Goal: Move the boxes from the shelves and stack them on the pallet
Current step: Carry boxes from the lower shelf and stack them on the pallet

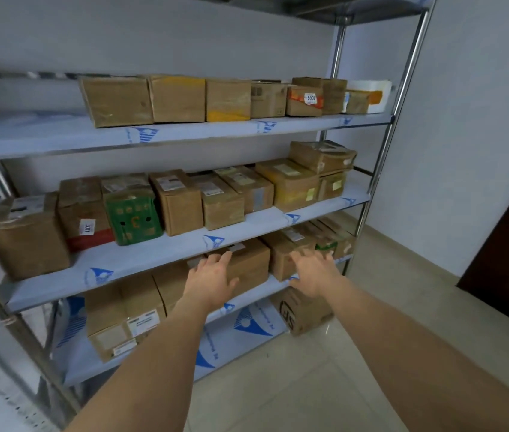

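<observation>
A person is standing before a metal shelving unit (166, 137) and reaching both bare arms toward it. The left hand (212, 280) is stretching forward with fingers straight and spread, grasping nothing, in front of a brown cardboard box (251, 263) on the third shelf from the top; whether the fingertips are touching it is unclear. The right hand (312, 272) is likewise spread and released, holding nothing, in front of a neighbouring brown box (281, 255) on the same shelf. Rows of cardboard boxes are sitting on the shelves above, among them a green box (134, 221) printed with a "3" on the second shelf and a box with a "5005" sticker (304, 101) on the upper one. A box with dark lettering (301, 313) is resting on the pale tiled floor (325, 385) beside the lowest shelf.
</observation>
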